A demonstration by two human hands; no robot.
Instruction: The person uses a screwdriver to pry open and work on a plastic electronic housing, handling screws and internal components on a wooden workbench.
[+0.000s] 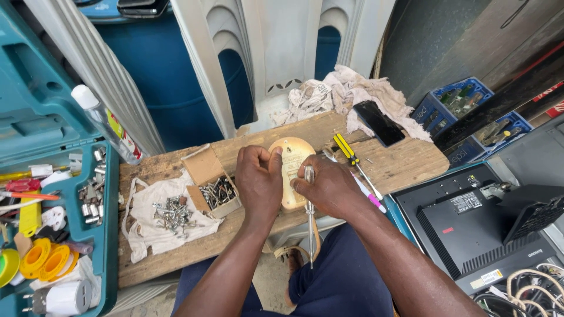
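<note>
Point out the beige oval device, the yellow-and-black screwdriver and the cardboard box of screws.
beige oval device [292, 154]: head view, its upper face.
yellow-and-black screwdriver [345, 149]: head view, middle of its handle.
cardboard box of screws [207, 168]: head view, its open flap.

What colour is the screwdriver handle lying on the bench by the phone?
Yellow with black stripes, on the screwdriver in the head view.

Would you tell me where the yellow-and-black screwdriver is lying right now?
In the head view, the yellow-and-black screwdriver lies on the wooden board, just beyond the right hand, between the cream round device and the black phone.
</note>
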